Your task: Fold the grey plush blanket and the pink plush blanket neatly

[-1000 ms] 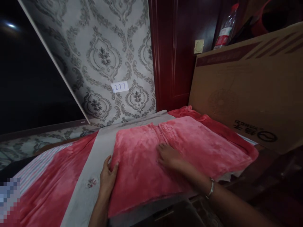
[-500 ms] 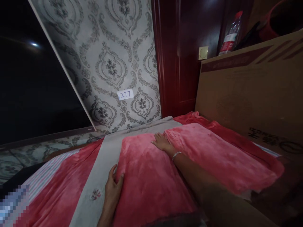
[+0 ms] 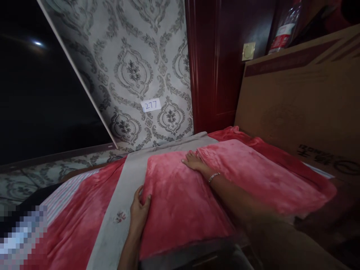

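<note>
A folded pink-red plush blanket (image 3: 180, 206) lies in front of me on a grey cloth (image 3: 131, 180) with a small flower pattern. My left hand (image 3: 140, 210) rests along the blanket's left edge, thumb and fingers apart, not closed on it. Near the far right corner, my right hand (image 3: 195, 163) lies flat on the top with its fingers stretched out; a bracelet (image 3: 214, 177) circles that wrist. Just to the right sits a second folded pink-red plush piece (image 3: 261, 172), partly behind my right forearm.
More red plush cloth (image 3: 90, 202) spreads at the left over striped fabric (image 3: 69, 191). A large cardboard box (image 3: 295, 93) stands at the right with a plastic bottle (image 3: 282, 35) on top. Behind are a patterned wall (image 3: 135, 75) and a dark screen (image 3: 47, 93).
The view has tilted down slightly, so the wall and box sit higher. Both hands keep nearly the same places on the blanket, whose near edge now shows more.
</note>
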Motion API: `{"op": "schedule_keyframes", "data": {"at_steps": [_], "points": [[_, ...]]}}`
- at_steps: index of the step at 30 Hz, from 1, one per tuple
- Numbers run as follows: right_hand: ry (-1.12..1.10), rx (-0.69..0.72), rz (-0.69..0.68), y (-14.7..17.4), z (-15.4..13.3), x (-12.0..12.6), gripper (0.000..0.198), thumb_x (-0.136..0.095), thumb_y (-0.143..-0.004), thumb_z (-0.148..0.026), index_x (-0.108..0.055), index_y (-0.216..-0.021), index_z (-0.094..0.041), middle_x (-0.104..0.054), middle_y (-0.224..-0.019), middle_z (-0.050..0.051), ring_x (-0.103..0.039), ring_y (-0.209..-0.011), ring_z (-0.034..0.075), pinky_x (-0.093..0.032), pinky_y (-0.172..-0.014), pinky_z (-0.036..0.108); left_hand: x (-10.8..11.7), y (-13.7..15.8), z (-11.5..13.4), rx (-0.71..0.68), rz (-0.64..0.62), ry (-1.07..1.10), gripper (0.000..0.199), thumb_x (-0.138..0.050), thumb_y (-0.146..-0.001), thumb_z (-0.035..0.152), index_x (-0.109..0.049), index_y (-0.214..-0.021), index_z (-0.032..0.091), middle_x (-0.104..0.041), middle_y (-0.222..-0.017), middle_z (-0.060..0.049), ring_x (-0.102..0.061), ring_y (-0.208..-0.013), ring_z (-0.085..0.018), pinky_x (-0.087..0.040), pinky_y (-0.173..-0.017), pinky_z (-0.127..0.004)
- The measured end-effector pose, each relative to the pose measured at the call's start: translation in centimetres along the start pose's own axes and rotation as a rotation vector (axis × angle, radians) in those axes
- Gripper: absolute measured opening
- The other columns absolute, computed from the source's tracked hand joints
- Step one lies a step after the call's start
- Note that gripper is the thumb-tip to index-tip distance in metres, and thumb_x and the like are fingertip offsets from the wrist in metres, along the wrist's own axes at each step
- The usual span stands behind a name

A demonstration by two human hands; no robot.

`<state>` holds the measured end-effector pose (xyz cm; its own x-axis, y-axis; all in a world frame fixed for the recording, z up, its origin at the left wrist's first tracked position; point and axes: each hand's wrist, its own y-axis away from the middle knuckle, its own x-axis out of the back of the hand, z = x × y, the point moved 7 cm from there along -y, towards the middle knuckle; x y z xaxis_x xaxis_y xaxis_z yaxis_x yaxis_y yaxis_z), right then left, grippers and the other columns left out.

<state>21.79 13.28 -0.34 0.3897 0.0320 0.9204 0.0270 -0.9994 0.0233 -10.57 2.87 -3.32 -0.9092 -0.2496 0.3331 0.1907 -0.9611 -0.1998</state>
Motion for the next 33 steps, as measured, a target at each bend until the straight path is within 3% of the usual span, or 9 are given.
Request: {"op": "schedule_keyframes", "data": {"at_steps": [4, 10, 14, 17, 21, 28, 33], "points": [[-0.026, 0.025, 0.001, 2.8, 0.0, -0.1, 0.076, -0.028, -0.103, -0.056, -0.033, -0.157, -0.003, -0.028, -0.165, 0.021, -0.021, -0.155, 0.027, -0.022, -0.124, 0.044, 0.2, -0.1, 0.5, -0.046, 0.036, -0.023, 0.071, -0.065, -0.070, 0.055, -0.056, -0.131, 0.019, -0.073, -0.116, -0.011, -0.070, -0.108, -0.028, -0.056, -0.094, -0.040], [-0.045, 0.156, 0.040, 11.5, 0.4, -0.8, 0.069, -0.038, -0.101, -0.051, -0.037, -0.157, -0.011, -0.031, -0.165, 0.015, -0.025, -0.154, 0.025, -0.022, -0.126, 0.043, 0.2, 0.0, 1.1, -0.043, 0.045, -0.054, 0.076, -0.065, -0.067, 0.060, -0.059, -0.129, 0.018, -0.073, -0.116, -0.011, -0.069, -0.104, -0.028, -0.055, -0.091, -0.039], [-0.102, 0.288, 0.165, 15.8, 1.9, 1.5, 0.071, -0.038, -0.100, -0.051, -0.033, -0.159, -0.013, -0.031, -0.164, 0.014, -0.028, -0.153, 0.029, -0.025, -0.124, 0.052, 0.2, 0.3, 1.5, -0.036, 0.049, -0.055, 0.076, -0.064, -0.067, 0.060, -0.060, -0.129, 0.017, -0.074, -0.109, -0.009, -0.070, -0.095, -0.026, -0.057, -0.082, -0.037], [-0.028, 0.213, 0.280, 16.6, 4.3, 3.3, 0.069, -0.037, -0.101, -0.050, -0.031, -0.160, -0.015, -0.029, -0.165, 0.013, -0.023, -0.154, 0.030, -0.020, -0.125, 0.056, 0.2, 0.2, 1.3, -0.016, 0.040, -0.027, 0.076, -0.065, -0.066, 0.059, -0.060, -0.129, 0.017, -0.074, -0.105, -0.008, -0.069, -0.088, -0.025, -0.056, -0.076, -0.035], [0.096, 0.150, 0.174, 16.6, 6.0, 1.4, 0.071, -0.039, -0.100, -0.053, -0.033, -0.160, -0.015, -0.028, -0.165, 0.013, -0.021, -0.155, 0.029, -0.018, -0.125, 0.056, 0.2, 0.1, 1.0, 0.017, 0.027, -0.015, 0.082, -0.068, -0.063, 0.062, -0.060, -0.130, 0.017, -0.074, -0.099, -0.007, -0.068, -0.081, -0.023, -0.055, -0.069, -0.033], [-0.021, 0.134, 0.098, 17.9, 6.2, -0.8, 0.072, -0.032, -0.102, -0.060, -0.030, -0.161, -0.018, -0.026, -0.166, 0.012, -0.020, -0.155, 0.027, -0.018, -0.125, 0.053, 0.2, 0.2, 1.2, 0.021, 0.030, -0.023, 0.085, -0.069, -0.061, 0.064, -0.060, -0.131, 0.017, -0.074, -0.092, -0.006, -0.068, -0.078, -0.024, -0.055, -0.067, -0.034], [-0.119, 0.086, 0.082, 20.6, 4.8, -2.5, 0.073, -0.030, -0.102, -0.060, -0.027, -0.161, -0.018, -0.021, -0.168, 0.010, -0.011, -0.156, 0.028, -0.017, -0.126, 0.053, 0.3, 0.1, 1.1, 0.035, 0.042, -0.027, 0.083, -0.070, -0.063, 0.062, -0.060, -0.132, 0.018, -0.074, -0.098, -0.007, -0.068, -0.081, -0.023, -0.056, -0.072, -0.035]]}}
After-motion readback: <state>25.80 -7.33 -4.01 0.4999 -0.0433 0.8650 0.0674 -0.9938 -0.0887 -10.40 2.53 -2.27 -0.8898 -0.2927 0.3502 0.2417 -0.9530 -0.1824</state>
